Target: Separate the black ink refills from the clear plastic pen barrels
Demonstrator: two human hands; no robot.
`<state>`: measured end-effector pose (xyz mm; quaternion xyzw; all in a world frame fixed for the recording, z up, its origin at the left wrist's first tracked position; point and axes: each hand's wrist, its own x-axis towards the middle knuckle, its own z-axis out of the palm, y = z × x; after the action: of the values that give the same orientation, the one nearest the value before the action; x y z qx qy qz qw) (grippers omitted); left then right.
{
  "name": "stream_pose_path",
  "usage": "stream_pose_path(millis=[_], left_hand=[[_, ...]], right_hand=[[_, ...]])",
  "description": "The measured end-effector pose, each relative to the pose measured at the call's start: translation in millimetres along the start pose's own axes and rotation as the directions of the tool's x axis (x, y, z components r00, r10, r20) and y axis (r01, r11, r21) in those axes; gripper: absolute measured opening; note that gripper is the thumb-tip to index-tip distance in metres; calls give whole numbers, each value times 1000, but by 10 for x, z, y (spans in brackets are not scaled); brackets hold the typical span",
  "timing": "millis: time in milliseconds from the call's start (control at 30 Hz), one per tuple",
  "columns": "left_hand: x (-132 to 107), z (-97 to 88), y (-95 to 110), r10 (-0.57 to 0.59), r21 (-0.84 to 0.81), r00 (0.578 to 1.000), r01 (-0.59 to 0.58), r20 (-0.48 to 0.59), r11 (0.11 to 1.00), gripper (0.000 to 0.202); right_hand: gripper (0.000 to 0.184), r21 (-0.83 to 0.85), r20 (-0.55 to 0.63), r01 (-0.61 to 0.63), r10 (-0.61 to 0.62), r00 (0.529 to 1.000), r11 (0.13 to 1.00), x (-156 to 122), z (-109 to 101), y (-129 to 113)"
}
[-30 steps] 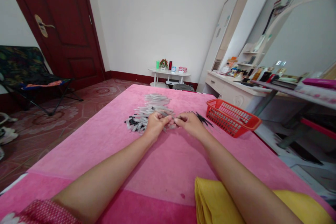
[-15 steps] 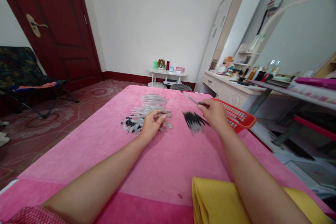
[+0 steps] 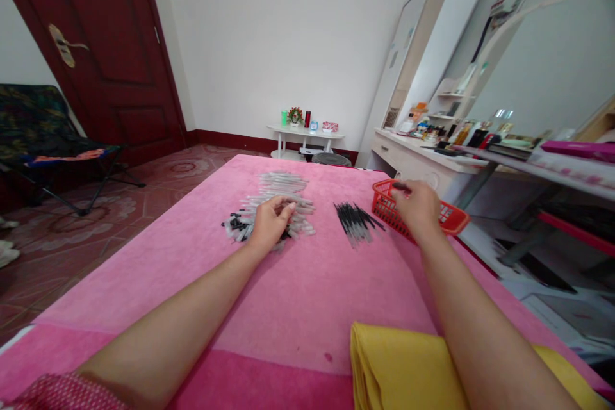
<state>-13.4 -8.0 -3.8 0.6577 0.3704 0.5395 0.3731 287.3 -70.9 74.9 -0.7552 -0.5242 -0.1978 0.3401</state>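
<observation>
Yellow folded cloth (image 3: 398, 365) lies nearest us on the pink cover (image 3: 269, 314), clear of our left hand (image 3: 270, 221), which curls loosely at the heap of small black and clear pieces (image 3: 235, 225); whether it grips one, we cannot tell. Dark thin sticks (image 3: 354, 224) lie apart, probably to keep kinds unmixed, and our right hand (image 3: 418, 208), fingers bent, is at the red basket (image 3: 387, 208), its grip unclear. Beyond, pale tubes (image 3: 282, 182) lie roughly parallel, seemingly for easy reach.

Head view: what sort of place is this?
Likely a room in a home, perhaps a bedroom: a dresser with bottles on top, a folding chair near a panelled door.
</observation>
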Motion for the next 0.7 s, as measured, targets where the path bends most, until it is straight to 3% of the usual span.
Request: stream_pose_path(millis=[100,167,300,400,500,700], left_hand=[[62,-132,-38,107,287,993,-87,-55,954,23],[96,-217,-52,171,474,983,-122,-62,872,23],[148,-341,-76,260,705,963,-229,65,672,30],[159,-380,-94,208,789,965,-251,159,561,33],[152,-386,-89,162,833,967,-254,199,492,31],[158,-363,-93,114,828,964,-266,241,494,26]], right_hand=[[20,279,196,173,-232,953,944,-164,202,-367],[18,365,276,294,-404,872,883,-329,335,-596],[27,445,312,432,-588,746,785,-646,529,-840],[33,457,331,461,-627,706,761,-757,610,-843],[31,436,372,456,-617,694,776,-767,650,-801],[28,400,433,449,-597,676,799,-783,631,-818]])
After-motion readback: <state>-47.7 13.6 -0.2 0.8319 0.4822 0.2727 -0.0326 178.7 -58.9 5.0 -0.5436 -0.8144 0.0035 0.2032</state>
